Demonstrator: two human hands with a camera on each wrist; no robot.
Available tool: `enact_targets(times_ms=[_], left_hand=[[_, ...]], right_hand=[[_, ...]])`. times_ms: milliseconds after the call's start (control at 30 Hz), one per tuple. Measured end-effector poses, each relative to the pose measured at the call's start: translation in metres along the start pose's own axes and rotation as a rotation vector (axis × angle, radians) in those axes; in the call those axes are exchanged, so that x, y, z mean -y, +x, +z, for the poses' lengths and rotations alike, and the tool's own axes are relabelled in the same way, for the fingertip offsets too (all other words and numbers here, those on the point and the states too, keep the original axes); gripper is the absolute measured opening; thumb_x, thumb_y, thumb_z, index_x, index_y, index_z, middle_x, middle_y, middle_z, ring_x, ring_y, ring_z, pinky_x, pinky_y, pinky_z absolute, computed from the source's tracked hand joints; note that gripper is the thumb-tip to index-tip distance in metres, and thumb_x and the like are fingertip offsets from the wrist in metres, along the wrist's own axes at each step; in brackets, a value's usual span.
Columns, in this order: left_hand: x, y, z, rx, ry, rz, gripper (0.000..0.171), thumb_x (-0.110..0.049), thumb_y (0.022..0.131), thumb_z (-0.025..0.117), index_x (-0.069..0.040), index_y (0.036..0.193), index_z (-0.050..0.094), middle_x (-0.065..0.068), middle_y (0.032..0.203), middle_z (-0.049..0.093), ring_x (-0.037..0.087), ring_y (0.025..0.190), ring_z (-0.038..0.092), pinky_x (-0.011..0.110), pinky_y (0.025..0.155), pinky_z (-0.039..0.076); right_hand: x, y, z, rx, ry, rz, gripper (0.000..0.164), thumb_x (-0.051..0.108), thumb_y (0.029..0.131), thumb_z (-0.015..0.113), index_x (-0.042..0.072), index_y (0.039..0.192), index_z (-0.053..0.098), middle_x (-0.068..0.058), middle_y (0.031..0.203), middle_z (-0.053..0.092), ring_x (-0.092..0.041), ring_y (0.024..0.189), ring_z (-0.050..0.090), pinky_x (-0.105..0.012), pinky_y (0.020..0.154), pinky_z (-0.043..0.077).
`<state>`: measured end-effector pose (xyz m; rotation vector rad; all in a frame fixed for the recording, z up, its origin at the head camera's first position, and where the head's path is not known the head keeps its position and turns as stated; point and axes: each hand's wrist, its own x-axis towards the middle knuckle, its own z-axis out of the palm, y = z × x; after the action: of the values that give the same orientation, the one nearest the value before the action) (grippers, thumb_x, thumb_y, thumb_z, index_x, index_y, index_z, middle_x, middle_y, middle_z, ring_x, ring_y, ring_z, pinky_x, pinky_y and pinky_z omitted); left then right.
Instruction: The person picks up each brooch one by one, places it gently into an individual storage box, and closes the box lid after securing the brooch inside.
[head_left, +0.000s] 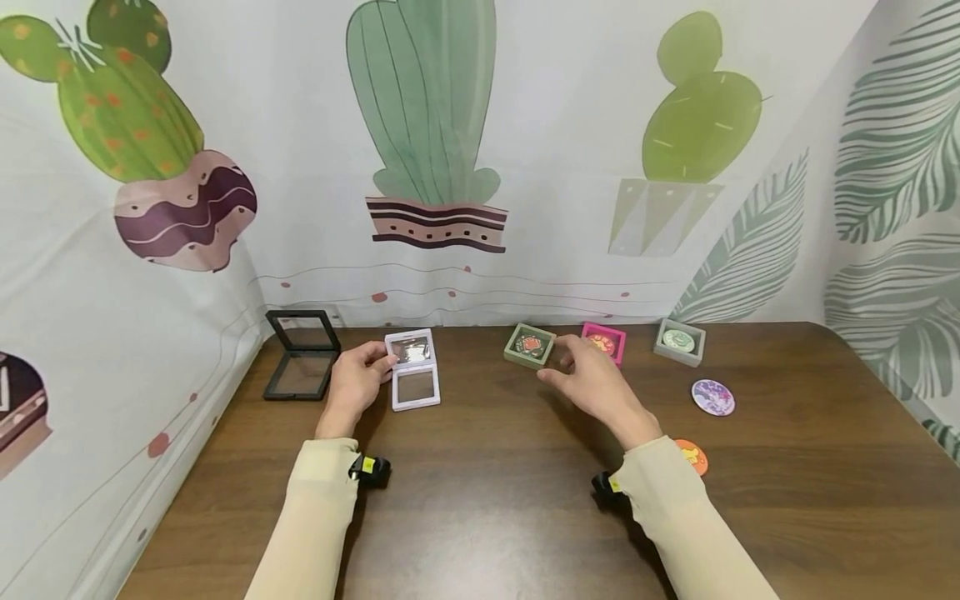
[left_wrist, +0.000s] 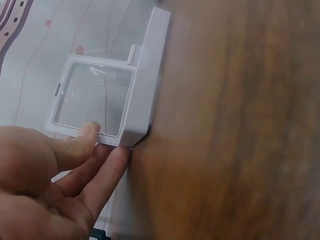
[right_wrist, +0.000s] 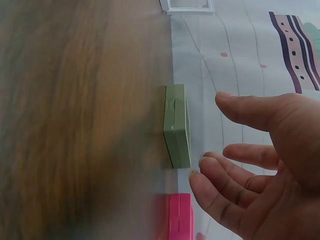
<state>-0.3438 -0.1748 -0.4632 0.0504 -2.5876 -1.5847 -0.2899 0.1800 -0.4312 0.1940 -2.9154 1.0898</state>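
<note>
At the left-centre of the table, my left hand (head_left: 356,382) pinches one side of a white hinged display frame (head_left: 416,388), which stands opened out with clear film in both halves. In the left wrist view the thumb lies on the face of its raised half (left_wrist: 95,95) and the fingers are behind it. My right hand (head_left: 594,380) hovers with spread, relaxed fingers beside a closed green display frame (head_left: 529,345) that shows a dark disc with a red centre. In the right wrist view a gap separates the fingertips from the green frame (right_wrist: 177,127).
A black display frame (head_left: 302,357) stands opened at the far left. Right of the green one are a pink frame (head_left: 604,342), partly behind my right hand, and a grey frame (head_left: 679,342) with a pale green disc. A purple disc (head_left: 712,397) and an orange disc (head_left: 693,457) lie nearer.
</note>
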Motion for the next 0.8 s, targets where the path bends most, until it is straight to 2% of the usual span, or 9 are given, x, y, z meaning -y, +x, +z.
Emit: enact_targets(times_ms=[167,500,600,700,800], left_hand=[[-0.004,-0.003,0.001,0.006,0.015,-0.006,0.020,-0.002,0.103,0.068,0.010,0.119,0.072,0.024,0.113,0.072,0.021,0.097,0.070,0.023,0.083,0.060],[-0.004,-0.010,0.005,0.035,0.000,0.003,0.020,-0.001,0.103,0.068,0.011,0.118,0.072,0.025,0.113,0.072,0.022,0.098,0.071,0.028,0.085,0.061],[-0.004,-0.013,0.004,0.051,0.030,0.011,0.022,-0.003,0.104,0.068,0.010,0.121,0.071,0.024,0.114,0.072,0.025,0.100,0.072,0.028,0.084,0.061],[-0.002,-0.014,-0.001,0.098,0.097,0.041,0.034,-0.010,0.102,0.073,0.008,0.130,0.067,0.024,0.119,0.072,0.030,0.106,0.072,0.030,0.084,0.061],[0.001,-0.016,-0.009,0.188,0.176,0.078,0.058,-0.026,0.096,0.083,0.005,0.141,0.062,0.022,0.129,0.071,0.033,0.111,0.069,0.037,0.090,0.056]], right_hand=[[-0.006,-0.006,-0.006,-0.022,-0.025,-0.029,0.063,0.027,0.098,0.079,-0.005,0.147,0.055,-0.022,0.117,0.069,-0.037,0.111,0.065,-0.055,0.098,0.052],[-0.023,-0.022,-0.019,-0.056,-0.061,-0.054,0.062,0.025,0.096,0.081,-0.007,0.144,0.056,-0.021,0.114,0.069,-0.038,0.107,0.066,-0.057,0.097,0.051],[-0.027,-0.027,-0.024,-0.060,-0.073,-0.055,0.062,0.025,0.097,0.080,-0.006,0.144,0.056,-0.020,0.111,0.069,-0.039,0.104,0.066,-0.057,0.096,0.051],[-0.030,-0.032,-0.029,-0.061,-0.075,-0.053,0.062,0.026,0.097,0.080,-0.006,0.144,0.056,-0.020,0.110,0.068,-0.039,0.101,0.067,-0.058,0.093,0.052],[-0.033,-0.037,-0.034,-0.070,-0.081,-0.048,0.064,0.028,0.098,0.080,-0.008,0.146,0.055,-0.021,0.112,0.068,-0.039,0.102,0.067,-0.058,0.094,0.052]])
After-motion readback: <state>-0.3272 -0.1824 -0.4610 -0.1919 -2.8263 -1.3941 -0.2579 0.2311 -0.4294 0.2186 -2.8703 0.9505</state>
